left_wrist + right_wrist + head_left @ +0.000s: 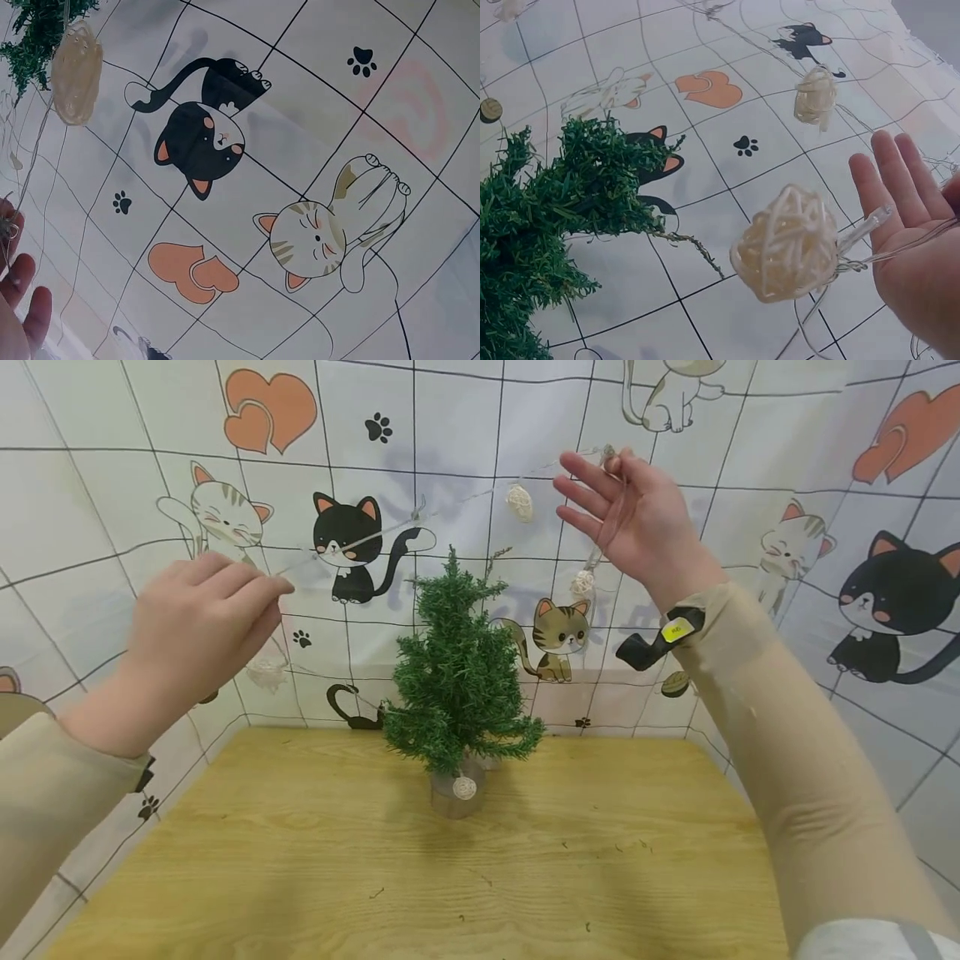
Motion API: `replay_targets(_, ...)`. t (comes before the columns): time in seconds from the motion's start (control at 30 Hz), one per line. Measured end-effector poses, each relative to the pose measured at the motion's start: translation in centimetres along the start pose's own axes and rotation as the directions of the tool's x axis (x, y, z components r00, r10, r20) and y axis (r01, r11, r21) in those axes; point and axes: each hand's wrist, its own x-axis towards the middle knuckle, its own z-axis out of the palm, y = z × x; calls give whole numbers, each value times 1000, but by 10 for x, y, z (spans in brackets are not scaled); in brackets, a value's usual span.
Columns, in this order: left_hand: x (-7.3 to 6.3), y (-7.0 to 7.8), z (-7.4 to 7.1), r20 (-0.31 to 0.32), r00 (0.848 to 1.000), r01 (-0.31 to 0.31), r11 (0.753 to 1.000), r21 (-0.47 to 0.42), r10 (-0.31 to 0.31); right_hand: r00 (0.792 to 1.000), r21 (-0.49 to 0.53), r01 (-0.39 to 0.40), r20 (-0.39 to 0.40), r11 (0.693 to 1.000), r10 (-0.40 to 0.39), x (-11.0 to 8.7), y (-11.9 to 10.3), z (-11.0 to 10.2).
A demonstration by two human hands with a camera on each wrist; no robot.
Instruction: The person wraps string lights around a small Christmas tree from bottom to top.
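A string of lights with pale woven balls stretches between my two hands in the head view. My left hand (206, 614), its fingers curled, grips the thin light string (367, 537) at the left. My right hand (645, 518) is raised at the upper right, pinching the string between thumb and index finger while its other fingers extend. One woven ball (520, 502) hangs from the stretch between the hands, and another ball (786, 244) dangles below the right palm. A small green artificial tree (457, 664) stands upright below and between the hands. Another ball (465, 788) hangs against its pot (450, 802).
The tree stands toward the back of a wooden table (315, 843), with small green bits scattered on the tabletop. A white cloth (457, 435) printed with grid lines, cats and hearts hangs behind and at both sides. A blurred ball (267, 670) hangs below the left hand.
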Motion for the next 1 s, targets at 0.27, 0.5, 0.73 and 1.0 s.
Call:
replay_targets(0.27,3,-2,17,-97,975,207,974,94,-198,999,-33,40,32,999,-39,7,4,2)
replay_targets(0.5,5,-17,22,-16,975,222,965,140,-222,995,-123,97,-4,988,-99,11,-5,7)
replay_targets(0.73,3,-29,20,168,945,252,953,166,-279,992,-178,117,-20,977,-122,11,-9,5)
replay_targets(1.0,9,-33,18,439,830,274,937,215,-343,989,-197,127,-47,972,-138,16,-9,-1)
